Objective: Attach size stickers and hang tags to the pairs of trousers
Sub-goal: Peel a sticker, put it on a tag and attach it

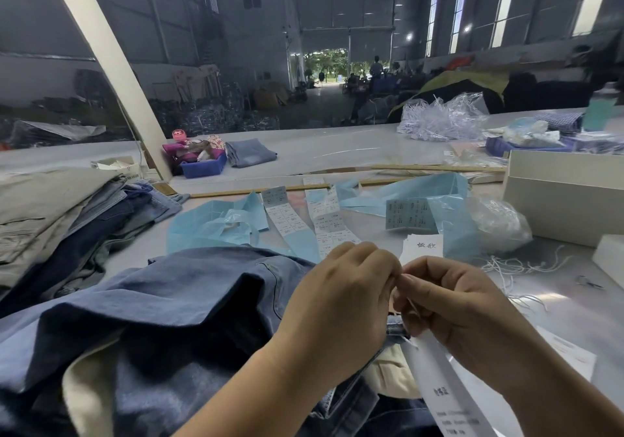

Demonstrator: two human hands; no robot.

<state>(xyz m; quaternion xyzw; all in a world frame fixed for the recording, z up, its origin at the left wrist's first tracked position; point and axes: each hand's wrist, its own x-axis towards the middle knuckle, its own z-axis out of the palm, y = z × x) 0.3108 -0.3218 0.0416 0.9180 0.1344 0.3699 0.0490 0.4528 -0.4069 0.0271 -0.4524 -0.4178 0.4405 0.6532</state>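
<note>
Head view shows the blue denim trousers [189,301] spread across the near table, waistband end toward the person, with a white hang tag [449,396] hanging down just below the right hand [466,305]. The left hand [341,305] and right hand meet fingertip to fingertip above the waistband; both have fingers curled and pinched together on something fine, most likely the tag's string, though the string itself is too thin to make out there. The step looks like tying or threading the tag onto the trousers. To do it well, keep the pinch close to the loop, hold the string taut, and let the tag hang free so it does not twist into the knot. Beyond the hands lie strips of size stickers [331,223] on blue backing, a second printed sheet [410,213], and a small white card [423,247]. Loose white strings [506,267] lie to the right beside a clear plastic bag [496,223] and white boxes [567,200]. A stack of folded trousers [67,220] sits at left. Nothing blocks the hands, but they hide the tying point from view.
</note>
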